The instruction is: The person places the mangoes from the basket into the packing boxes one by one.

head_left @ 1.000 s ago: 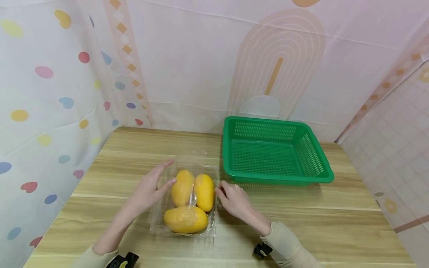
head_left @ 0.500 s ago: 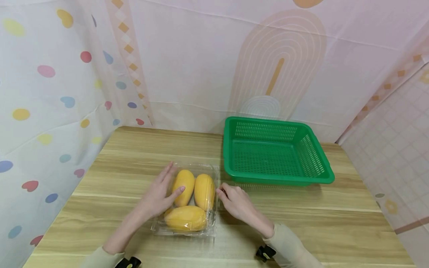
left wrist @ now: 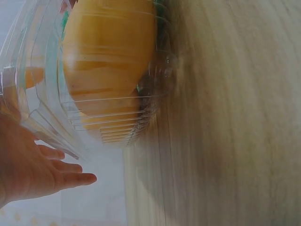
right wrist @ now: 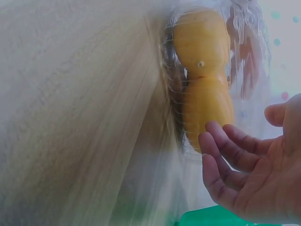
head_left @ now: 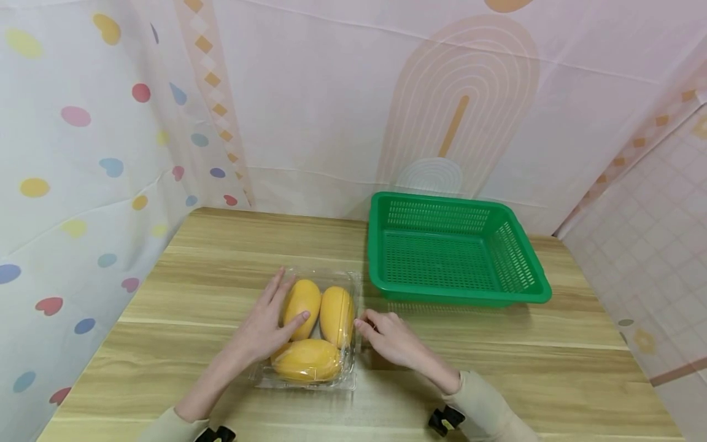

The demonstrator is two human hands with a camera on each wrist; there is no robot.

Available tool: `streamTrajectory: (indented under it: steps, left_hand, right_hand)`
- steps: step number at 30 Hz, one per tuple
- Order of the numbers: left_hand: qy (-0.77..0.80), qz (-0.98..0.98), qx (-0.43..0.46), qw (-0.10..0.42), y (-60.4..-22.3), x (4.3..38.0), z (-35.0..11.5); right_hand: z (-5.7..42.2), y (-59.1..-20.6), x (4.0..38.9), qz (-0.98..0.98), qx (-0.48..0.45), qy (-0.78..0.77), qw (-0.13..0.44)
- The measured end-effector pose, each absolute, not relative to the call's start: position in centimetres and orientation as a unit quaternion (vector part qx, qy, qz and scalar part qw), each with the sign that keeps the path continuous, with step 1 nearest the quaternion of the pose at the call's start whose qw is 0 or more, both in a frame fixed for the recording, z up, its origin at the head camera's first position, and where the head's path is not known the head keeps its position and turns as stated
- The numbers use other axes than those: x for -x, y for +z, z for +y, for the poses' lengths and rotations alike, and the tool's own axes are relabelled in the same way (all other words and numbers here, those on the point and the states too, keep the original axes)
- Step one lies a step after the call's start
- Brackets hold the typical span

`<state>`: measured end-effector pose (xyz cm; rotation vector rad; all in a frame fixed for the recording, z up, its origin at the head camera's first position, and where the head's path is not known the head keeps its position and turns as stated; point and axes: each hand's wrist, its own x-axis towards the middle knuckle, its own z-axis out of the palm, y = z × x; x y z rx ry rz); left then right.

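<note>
A clear plastic clamshell box [head_left: 347, 385] lies on the wooden table in the head view with its lid down. Inside it are three yellow mangoes: one upright at left [head_left: 303, 297], another at right [head_left: 335, 314], and one lying across the front [head_left: 307, 361]. My left hand [head_left: 264, 325] rests on the lid's left side, fingers extended and thumb over the left mango. At the box's right edge is my right hand [head_left: 392, 337]; its fingers are loosely bent and its thumb stands apart in the right wrist view. Whether those fingertips touch the box is hard to tell.
A green plastic basket [head_left: 442, 294] stands behind and to the right of the box. Patterned cloth [head_left: 309, 110] hangs along the table's back and sides. Black wrist cameras [head_left: 446, 420] sit on both sleeves.
The clear lid has come down over the mangoes. My left hand has shifted slightly right onto it, and my right hand has moved a little down along the box's right side.
</note>
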<state>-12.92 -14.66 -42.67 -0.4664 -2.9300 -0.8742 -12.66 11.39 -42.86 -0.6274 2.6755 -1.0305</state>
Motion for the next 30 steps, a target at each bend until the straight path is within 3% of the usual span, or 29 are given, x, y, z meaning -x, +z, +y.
streamTrajectory:
  steps: [15,30]
  left_hand:
    - [-0.279,-0.948,0.151,0.027,-42.4,12.6,-14.5]
    - [-0.286,-0.946,0.153,0.027,-42.4,12.6,-14.5]
  right_hand:
    - [9.4,-44.0,16.2,0.855,0.041,-0.494,0.15]
    - [6.8,-45.2,18.9,0.8,-0.074,-0.58,0.132]
